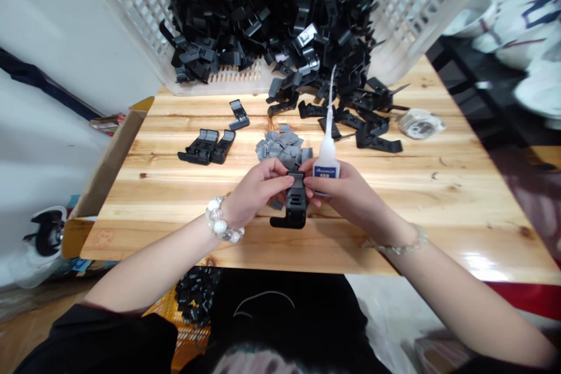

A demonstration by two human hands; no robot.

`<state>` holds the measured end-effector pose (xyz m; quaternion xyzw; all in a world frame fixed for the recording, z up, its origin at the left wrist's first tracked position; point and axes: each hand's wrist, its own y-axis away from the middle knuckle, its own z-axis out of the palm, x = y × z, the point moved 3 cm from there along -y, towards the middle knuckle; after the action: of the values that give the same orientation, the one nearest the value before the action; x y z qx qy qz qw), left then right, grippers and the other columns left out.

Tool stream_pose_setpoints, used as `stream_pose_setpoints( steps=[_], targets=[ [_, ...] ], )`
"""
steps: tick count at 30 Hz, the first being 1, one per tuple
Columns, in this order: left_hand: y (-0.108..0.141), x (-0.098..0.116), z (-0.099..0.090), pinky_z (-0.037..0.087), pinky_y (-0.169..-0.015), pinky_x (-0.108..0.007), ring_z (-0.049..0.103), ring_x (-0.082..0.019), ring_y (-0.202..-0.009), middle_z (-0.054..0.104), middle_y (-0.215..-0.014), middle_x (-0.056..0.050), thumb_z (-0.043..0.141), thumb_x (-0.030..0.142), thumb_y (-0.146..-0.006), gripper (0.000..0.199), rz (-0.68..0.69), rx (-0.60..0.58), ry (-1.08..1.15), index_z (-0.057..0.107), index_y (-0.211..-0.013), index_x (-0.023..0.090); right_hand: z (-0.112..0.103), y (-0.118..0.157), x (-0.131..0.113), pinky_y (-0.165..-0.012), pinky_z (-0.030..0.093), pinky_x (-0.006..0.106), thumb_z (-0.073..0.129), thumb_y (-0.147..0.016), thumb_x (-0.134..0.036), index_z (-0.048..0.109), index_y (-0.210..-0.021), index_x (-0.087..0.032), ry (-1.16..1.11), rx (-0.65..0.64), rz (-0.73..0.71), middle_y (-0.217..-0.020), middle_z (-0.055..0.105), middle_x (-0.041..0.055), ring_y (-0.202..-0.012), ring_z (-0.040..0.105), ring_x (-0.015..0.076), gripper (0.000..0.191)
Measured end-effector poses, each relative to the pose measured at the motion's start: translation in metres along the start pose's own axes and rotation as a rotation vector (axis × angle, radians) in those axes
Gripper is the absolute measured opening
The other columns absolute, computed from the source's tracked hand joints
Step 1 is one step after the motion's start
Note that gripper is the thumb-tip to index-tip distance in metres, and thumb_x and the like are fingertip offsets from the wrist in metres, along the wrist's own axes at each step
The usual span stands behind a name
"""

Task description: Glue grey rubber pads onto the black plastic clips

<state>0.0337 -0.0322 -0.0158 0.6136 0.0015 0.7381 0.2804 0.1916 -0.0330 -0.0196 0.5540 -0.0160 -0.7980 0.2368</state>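
Note:
A black plastic part (296,204) is held upright between both hands, with a grey pad at its top end. My left hand (262,186) pinches its upper left edge, thumb on top. My right hand (339,187) touches its upper right edge and also holds a white glue bottle (326,167) with a blue label, its long thin nozzle pointing away from me. Just beyond the fingers lies a pile of small grey pads (283,148). To the left, several black parts (204,146) lie side by side, with a single one (238,114) behind them.
A white basket (179,89) heaped with black parts stands at the table's back, and more parts (379,141) spill in front of it. A clear tape roll (419,123) lies at right. Below left are a cardboard box (109,169) and a yellow basket (184,333).

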Motion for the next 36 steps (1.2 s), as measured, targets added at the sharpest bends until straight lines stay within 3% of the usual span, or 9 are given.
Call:
stream_pose_setpoints(
  steps=[4, 12, 21, 28, 36],
  targets=[
    [0.0003, -0.0002, -0.0003, 0.048, -0.057, -0.021, 0.069, -0.015, -0.07, 0.07, -0.079, -0.002, 0.065, 0.027, -0.082, 0.023, -0.005, -0.001, 0.025, 0.043, -0.082, 0.019, -0.0015, -0.0009, 0.0011, -0.049, 0.042, 0.022, 0.072, -0.073, -0.015, 0.065, -0.09, -0.016, -0.042, -0.019, 0.037, -0.06, 0.063, -0.0006, -0.051, 0.054, 0.0093, 0.018],
    [0.0003, -0.0024, -0.0017, 0.047, -0.055, -0.02, 0.06, -0.008, -0.056, 0.065, -0.073, 0.002, 0.064, 0.027, -0.084, 0.022, -0.007, -0.015, 0.02, 0.043, -0.083, 0.019, -0.0024, -0.001, 0.0012, -0.049, 0.041, 0.022, 0.072, -0.074, -0.014, 0.066, -0.09, -0.015, -0.082, -0.015, 0.063, -0.059, 0.063, -0.0002, -0.05, 0.053, 0.0086, 0.017],
    [-0.0004, -0.0007, -0.0003, 0.042, -0.052, -0.018, 0.059, -0.008, -0.059, 0.065, -0.071, 0.002, 0.062, 0.024, -0.083, 0.019, 0.042, 0.02, -0.052, 0.045, -0.08, 0.019, 0.0, 0.0, 0.0022, -0.05, 0.042, 0.022, 0.076, -0.071, -0.017, 0.064, -0.088, -0.016, -0.04, -0.008, 0.063, -0.058, 0.061, -0.002, -0.049, 0.052, 0.0085, 0.02],
    [-0.001, -0.001, 0.0014, 0.039, -0.05, -0.018, 0.052, -0.007, -0.054, 0.056, -0.063, 0.005, 0.064, 0.023, -0.08, 0.02, 0.094, 0.015, -0.118, 0.046, -0.077, 0.018, 0.0023, -0.0001, 0.003, -0.048, 0.041, 0.022, 0.079, -0.068, -0.02, 0.061, -0.082, -0.016, 0.024, -0.024, 0.037, -0.055, 0.057, -0.004, -0.048, 0.05, 0.0083, 0.024],
    [-0.0002, -0.0023, -0.0008, 0.044, -0.055, -0.021, 0.059, -0.011, -0.062, 0.059, -0.071, 0.003, 0.058, 0.027, -0.084, 0.012, 0.073, -0.019, -0.14, 0.049, -0.086, 0.019, 0.0014, -0.0011, 0.0007, -0.045, 0.039, 0.022, 0.083, -0.064, -0.025, 0.06, -0.079, -0.017, 0.037, -0.004, 0.031, -0.052, 0.056, -0.0045, -0.046, 0.048, 0.0082, 0.028]
  ],
)
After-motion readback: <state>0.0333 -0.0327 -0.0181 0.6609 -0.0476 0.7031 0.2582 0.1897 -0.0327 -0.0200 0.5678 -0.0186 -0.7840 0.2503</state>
